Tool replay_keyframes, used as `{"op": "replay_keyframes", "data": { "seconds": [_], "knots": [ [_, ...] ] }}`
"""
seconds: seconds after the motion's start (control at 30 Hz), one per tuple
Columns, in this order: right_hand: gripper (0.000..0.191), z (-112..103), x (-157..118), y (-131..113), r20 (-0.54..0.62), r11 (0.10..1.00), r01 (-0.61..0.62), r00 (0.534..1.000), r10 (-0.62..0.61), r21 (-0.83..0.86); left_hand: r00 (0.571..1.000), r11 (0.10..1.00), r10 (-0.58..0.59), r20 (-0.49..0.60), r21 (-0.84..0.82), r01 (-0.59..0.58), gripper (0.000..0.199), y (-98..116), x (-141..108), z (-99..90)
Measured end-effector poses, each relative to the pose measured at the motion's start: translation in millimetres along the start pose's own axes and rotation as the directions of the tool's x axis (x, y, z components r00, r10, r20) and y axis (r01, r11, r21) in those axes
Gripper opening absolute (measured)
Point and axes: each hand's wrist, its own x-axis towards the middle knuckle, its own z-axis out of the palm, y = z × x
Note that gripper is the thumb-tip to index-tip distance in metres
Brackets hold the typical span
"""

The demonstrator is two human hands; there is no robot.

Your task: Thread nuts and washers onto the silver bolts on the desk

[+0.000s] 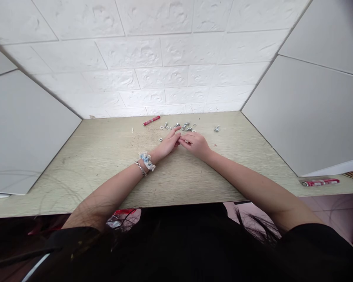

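Observation:
My left hand (168, 145) and my right hand (195, 145) meet fingertip to fingertip over the middle of the table. Both have their fingers pinched together; whatever lies between them is hidden or too small to make out. Just beyond the fingers is a loose group of metal hardware: a bolt (165, 125) standing near a flat washer (161, 127), more bolts (186, 124) and several nuts and washers. A single nut (161, 140) lies left of my left hand. Farther right sits another bolt with a nut or washer on it (217, 128).
A red tube-shaped stick (151, 120) lies at the back of the table (106, 156), and a second red stick (320, 182) by the right front edge. White textured brick wall (176, 51) closes the back. Grey panels (26, 125) stand on both sides.

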Motion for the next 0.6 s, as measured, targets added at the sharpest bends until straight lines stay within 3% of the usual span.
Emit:
{"op": "replay_keyframes", "data": {
  "seconds": [0.2, 0.37, 0.47, 0.6],
  "knots": [
    [0.032, 0, -1, 1, -0.002, 0.985, 0.105, 0.994, -0.106, -0.134, 0.997, 0.996, -0.047, 0.055, -0.077, 0.051, 0.046, -1, 4, -4.5],
    [0.03, -1, 1, -1, -0.043, 0.987, 0.116, 0.992, -0.122, -0.113, 0.993, 0.988, -0.064, 0.104, -0.131, 0.077, 0.047, -1, 5, -5.2],
    [0.031, -6, 4, 5, -0.073, 0.995, 0.022, 0.997, -0.03, -0.098, 0.986, 0.973, -0.089, 0.138, -0.202, 0.116, 0.042, -1, 7, -7.3],
    [0.027, -17, 10, 29, -0.042, 0.955, -0.231, 0.973, 0.227, -0.185, 0.985, 0.943, -0.152, 0.075, -0.287, 0.168, 0.038, 1, 7, -9.7]
  ]
}}
